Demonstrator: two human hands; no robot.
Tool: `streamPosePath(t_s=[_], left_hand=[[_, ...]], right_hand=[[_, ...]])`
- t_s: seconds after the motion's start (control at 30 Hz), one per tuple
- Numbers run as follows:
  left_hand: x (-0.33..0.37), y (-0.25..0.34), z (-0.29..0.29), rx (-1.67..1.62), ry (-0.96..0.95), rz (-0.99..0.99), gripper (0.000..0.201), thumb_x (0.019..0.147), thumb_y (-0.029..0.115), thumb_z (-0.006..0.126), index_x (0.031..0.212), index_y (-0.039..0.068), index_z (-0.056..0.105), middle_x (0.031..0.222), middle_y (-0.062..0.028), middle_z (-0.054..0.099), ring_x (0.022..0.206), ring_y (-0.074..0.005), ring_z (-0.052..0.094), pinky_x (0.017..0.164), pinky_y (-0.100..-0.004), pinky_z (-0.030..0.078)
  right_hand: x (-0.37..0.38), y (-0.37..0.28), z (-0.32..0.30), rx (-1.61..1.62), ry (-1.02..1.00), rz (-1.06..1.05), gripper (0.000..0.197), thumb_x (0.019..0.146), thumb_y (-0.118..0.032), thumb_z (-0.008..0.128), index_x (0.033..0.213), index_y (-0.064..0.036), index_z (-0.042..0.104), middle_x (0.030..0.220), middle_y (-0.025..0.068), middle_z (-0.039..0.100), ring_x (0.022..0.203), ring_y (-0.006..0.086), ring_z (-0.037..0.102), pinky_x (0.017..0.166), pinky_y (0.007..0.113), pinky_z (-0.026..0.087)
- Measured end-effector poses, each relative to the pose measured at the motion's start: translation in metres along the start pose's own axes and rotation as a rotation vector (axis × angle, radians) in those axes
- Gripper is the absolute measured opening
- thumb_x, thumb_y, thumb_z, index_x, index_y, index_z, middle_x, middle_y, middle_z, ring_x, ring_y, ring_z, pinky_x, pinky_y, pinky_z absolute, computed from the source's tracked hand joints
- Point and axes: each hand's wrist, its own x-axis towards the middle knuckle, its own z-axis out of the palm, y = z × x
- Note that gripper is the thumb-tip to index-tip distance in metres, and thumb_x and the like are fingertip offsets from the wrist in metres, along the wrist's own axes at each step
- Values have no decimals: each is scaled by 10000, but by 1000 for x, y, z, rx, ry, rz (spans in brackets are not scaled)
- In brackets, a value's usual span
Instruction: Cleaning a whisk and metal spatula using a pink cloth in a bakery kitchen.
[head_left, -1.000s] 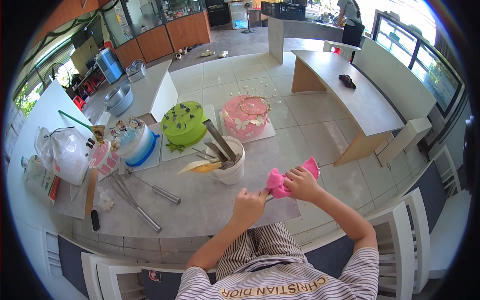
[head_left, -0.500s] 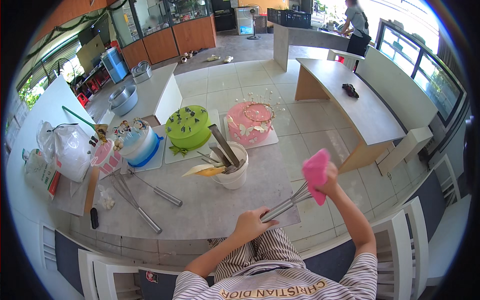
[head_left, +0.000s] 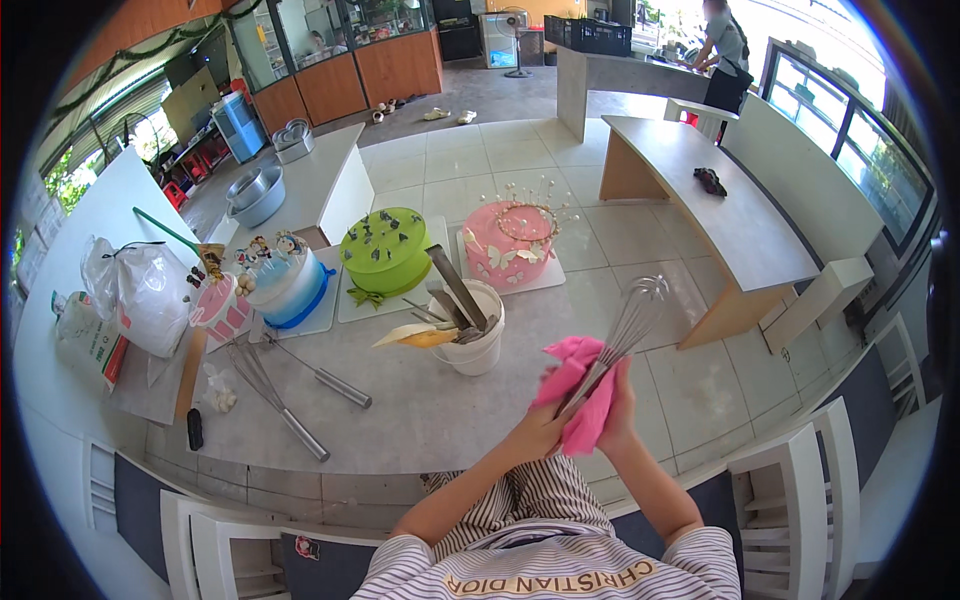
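Grey tabletop (head_left: 420, 430), bucket (head_left: 478, 355) of tools (head_left: 459, 289); hands (head_left: 535, 432) hold whisk (head_left: 612, 347), cloth (head_left: 590, 418).

Table (head_left: 410, 425): cakes (head_left: 392, 270) are lining the back, bucket (head_left: 474, 352) is standing in front
Bucket's left: loose whisk (head_left: 283, 408) is lying there
Bucket's right: held whisk (head_left: 632, 318) is resting in the cloth (head_left: 590, 425)

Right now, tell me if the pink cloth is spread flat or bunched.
Bunched: the cloth is gathered between the left hand and right hand, pink showing either side of the whisk.

Daylight glares white at upper right and gleams on the tiled floor (head_left: 690, 385), with fisheye bending toward dark corners.
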Motion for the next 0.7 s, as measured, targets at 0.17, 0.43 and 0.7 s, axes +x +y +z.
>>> streamPosePath(t_s=[0.17,0.43,0.7], left_hand=[[-9,32,-17,-397,-376,-788,359,887,384,433,778,44,480,497,30,383,372,-32,346,334,-185,260],[-26,52,-29,-242,-461,-743,426,855,435,471,743,25,503,484,31,388,394,-53,360,368,-222,282],[-17,26,-26,396,-278,-653,385,801,382,561,814,-2,553,467,-81,493,373,-211,478,368,-320,350]], right_hand=[[16,-36,-17,76,-250,115,357,871,-338,417,1026,-19,455,893,87,546,728,205,556,671,343,472],[-1,-112,34,-176,67,-370,408,853,-418,460,1031,-52,491,767,31,554,655,158,566,534,282,476],[-34,-71,50,-1752,-445,-862,552,692,-417,577,1100,-48,531,1256,144,395,1192,313,326,991,471,227]])
